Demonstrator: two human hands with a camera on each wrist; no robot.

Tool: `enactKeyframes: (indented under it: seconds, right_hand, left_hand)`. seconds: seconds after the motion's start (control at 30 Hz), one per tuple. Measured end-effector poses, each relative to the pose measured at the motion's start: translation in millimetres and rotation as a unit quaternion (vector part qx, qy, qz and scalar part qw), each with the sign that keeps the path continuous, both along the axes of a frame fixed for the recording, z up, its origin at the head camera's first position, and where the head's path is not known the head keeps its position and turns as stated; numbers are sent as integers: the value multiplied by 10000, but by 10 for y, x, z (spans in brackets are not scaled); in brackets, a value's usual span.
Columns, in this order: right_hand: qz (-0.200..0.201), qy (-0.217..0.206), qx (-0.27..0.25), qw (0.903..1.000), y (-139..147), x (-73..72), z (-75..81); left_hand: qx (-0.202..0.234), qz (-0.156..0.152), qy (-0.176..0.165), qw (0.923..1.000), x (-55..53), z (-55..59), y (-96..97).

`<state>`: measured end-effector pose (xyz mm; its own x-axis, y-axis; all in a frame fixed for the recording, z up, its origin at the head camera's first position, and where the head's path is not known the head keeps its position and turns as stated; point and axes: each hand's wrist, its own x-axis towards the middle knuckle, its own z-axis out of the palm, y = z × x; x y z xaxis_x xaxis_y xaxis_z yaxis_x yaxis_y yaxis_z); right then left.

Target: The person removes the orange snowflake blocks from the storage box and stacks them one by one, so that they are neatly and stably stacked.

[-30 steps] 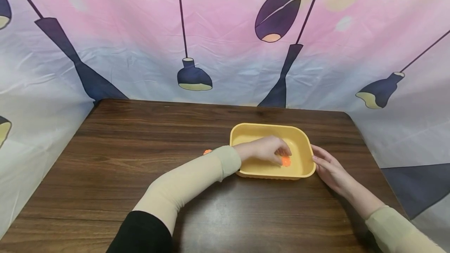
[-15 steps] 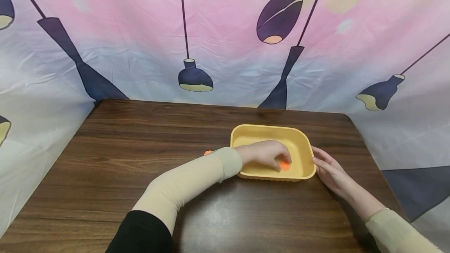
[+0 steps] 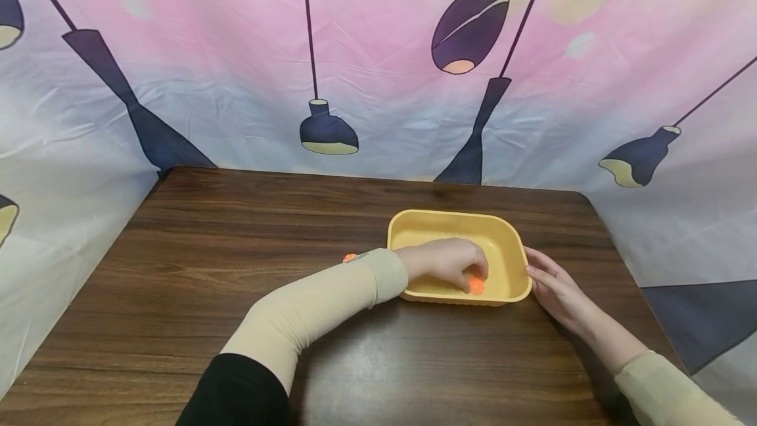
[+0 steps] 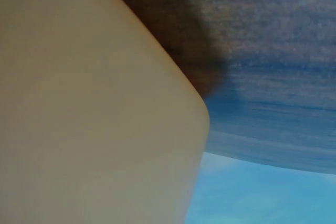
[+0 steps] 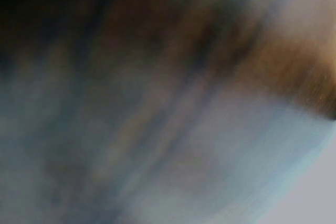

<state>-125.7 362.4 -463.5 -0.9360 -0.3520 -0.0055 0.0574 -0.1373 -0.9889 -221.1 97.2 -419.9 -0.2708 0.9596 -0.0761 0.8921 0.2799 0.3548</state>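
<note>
A yellow plastic basin [image 3: 443, 296] with rounded corners stands on the table, right of centre. My left hand [image 3: 446, 260] reaches inside it, fingers bent down and pinching a small flat orange piece with a bumpy edge [image 3: 476, 285] close to the near wall. Part of the piece is hidden under the fingers. At the basin's right end my right hand [image 3: 558, 291] holds the side, thumb at the rim and fingers behind it along the outer wall. A sleeve fills much of the left wrist view, and the right wrist view is blurred.
Another small orange thing [image 3: 349, 258] lies on the dark wooden table [image 3: 236, 235], left of the basin and partly covered by the left sleeve [image 3: 331, 294]. A printed cloth [image 3: 378, 71] hangs behind the table and along its sides.
The orange piece in the basin has shifted slightly toward the near wall, with the left fingers following it. My right hand has stayed at the basin's end.
</note>
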Motion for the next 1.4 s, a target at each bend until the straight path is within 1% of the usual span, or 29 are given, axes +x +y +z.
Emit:
enactKeyframes:
  seconds: [0.1, 0.37, 0.5, 0.7, 0.97, 1.2, 1.4]
  right_hand:
    - [5, 1, 4, 10000, 2, 4, -1]
    - [-37, -10, 92, 10000, 2, 6, 2]
    - [-26, 0, 66, 10000, 1, 5, 1]
    - [-53, -31, 109, 9999, -3, 8, 2]
    - [-100, -60, 133, 9998, -2, 8, 13]
    - [-66, -68, 152, 9998, -7, 0, 24]
    - [-53, -55, 154, 9999, -1, 5, 17]
  left_hand:
    - [-21, -77, -39, 10000, 12, 1, 4]
    - [-37, -256, -3, 9997, 16, -20, 14]
    - [-77, -286, 42, 9996, 26, -16, 14]
    - [-99, -222, -41, 9997, 44, -2, 6]
    - [-129, -155, -49, 9998, 22, -21, 20]
    - [-197, -28, -268, 9994, 28, -9, 14]
    - [-140, 55, -404, 9991, 26, -19, 6]
